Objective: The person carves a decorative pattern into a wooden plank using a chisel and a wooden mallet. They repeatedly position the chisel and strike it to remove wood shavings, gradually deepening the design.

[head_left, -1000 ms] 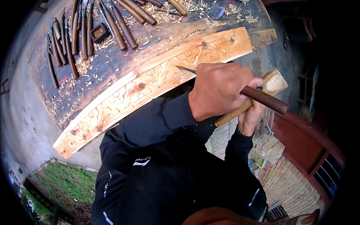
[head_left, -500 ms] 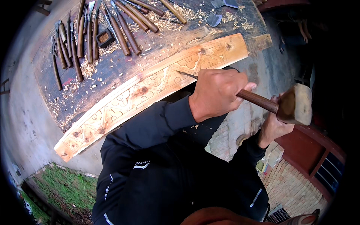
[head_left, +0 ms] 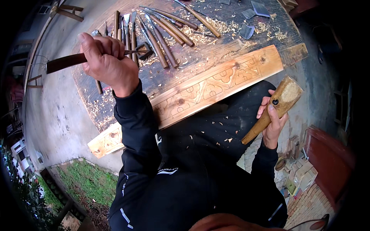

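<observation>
My left hand [head_left: 110, 63] is closed around a chisel [head_left: 65, 62], its dark wooden handle pointing left. The chisel's thin metal end reaches a small dark square box [head_left: 145, 54] among the tools; whether it touches the box I cannot tell. My right hand [head_left: 273, 122] grips a wooden mallet [head_left: 289, 92] at the right, away from the board. Below my left hand and partly behind my left forearm lies a long pale wooden board [head_left: 200, 90], marked with carved triangles and curved floral lines.
Several wooden-handled chisels [head_left: 173, 29] lie among curled shavings on a dark worn workbench [head_left: 96, 82]. Bent grey sheet pieces [head_left: 246, 30] rest at its far right. A wooden sawhorse [head_left: 71, 11] stands at the far left, grass [head_left: 84, 183] at the lower left.
My left hand has carried the chisel from the board leftward to the small box. The mallet has turned in my right hand, and its head is away from the chisel. The view has shifted.
</observation>
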`<state>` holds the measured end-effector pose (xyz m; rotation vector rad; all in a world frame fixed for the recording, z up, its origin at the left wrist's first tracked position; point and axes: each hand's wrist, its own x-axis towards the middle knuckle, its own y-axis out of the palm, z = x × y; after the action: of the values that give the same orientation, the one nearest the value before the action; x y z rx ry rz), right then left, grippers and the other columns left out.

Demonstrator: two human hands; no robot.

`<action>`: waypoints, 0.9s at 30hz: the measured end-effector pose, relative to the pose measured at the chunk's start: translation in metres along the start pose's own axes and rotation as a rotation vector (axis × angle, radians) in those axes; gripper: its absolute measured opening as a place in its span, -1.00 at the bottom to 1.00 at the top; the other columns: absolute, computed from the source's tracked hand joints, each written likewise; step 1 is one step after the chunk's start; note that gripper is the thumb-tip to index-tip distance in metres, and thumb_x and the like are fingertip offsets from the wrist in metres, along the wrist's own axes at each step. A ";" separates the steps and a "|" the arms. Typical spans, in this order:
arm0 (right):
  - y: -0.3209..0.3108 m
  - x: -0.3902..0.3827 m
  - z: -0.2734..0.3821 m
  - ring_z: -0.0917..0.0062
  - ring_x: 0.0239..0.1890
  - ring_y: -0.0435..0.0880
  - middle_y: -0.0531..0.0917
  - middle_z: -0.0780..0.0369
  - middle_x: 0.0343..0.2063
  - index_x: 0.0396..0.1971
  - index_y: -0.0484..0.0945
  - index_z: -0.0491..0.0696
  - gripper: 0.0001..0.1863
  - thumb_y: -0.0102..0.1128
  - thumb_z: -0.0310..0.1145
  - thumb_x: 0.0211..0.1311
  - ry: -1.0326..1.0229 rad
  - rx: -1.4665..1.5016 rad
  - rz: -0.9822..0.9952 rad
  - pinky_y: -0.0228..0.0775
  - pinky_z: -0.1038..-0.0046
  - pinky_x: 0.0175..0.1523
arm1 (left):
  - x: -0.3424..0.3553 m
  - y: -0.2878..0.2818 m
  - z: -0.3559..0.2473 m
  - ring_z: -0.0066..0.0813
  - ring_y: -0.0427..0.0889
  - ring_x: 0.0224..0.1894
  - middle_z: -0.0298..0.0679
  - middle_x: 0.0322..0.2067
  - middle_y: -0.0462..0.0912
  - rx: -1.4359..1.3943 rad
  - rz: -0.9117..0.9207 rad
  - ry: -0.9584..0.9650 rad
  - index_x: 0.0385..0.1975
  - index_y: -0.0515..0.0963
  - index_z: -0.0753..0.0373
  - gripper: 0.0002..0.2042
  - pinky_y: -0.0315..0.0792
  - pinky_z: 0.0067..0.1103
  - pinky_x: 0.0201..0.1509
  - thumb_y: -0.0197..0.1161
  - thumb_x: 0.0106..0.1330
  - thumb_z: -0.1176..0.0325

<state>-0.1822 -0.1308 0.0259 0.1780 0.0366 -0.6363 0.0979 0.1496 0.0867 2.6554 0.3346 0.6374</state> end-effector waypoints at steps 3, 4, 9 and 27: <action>0.000 0.000 -0.003 0.52 -0.43 0.65 0.63 0.11 -0.26 0.26 0.35 -0.36 -0.47 0.19 -0.46 0.35 0.006 -0.015 0.011 0.54 0.51 -0.37 | 0.022 -0.021 0.017 -0.62 -0.02 -0.71 -0.42 -0.74 0.08 0.059 -0.105 0.083 -0.68 0.20 0.10 -0.46 -0.09 -0.54 -0.62 0.11 0.62 0.04; 0.000 0.000 -0.001 0.53 -0.43 0.65 0.63 0.11 -0.25 0.26 0.35 -0.36 -0.47 0.19 -0.47 0.35 0.009 -0.019 0.008 0.54 0.51 -0.37 | 0.026 -0.022 0.020 -0.62 -0.01 -0.72 -0.42 -0.75 0.09 0.059 -0.130 0.088 -0.67 0.21 0.11 -0.46 -0.09 -0.54 -0.63 0.12 0.62 0.05; 0.000 0.000 0.000 0.54 -0.41 0.66 0.63 0.11 -0.24 0.26 0.35 -0.36 -0.47 0.18 -0.48 0.34 0.014 -0.029 0.009 0.55 0.52 -0.36 | 0.025 -0.019 0.041 -0.65 0.00 -0.75 -0.45 -0.76 0.10 0.089 -0.189 0.085 -0.62 0.24 0.09 -0.52 -0.08 -0.57 -0.66 0.15 0.60 0.09; -0.001 -0.001 0.000 0.55 -0.40 0.66 0.65 0.10 -0.23 0.23 0.38 -0.36 -0.50 0.20 -0.47 0.36 0.013 -0.024 0.005 0.55 0.51 -0.33 | 0.011 -0.017 0.046 -0.62 0.19 -0.62 -0.39 -0.64 0.26 0.049 0.047 -0.040 -0.52 0.32 0.16 -0.58 0.09 -0.58 -0.54 0.25 0.55 0.08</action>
<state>-0.1833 -0.1311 0.0263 0.1592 0.0564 -0.6290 0.1266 0.1538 0.0462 2.7261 0.2808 0.5967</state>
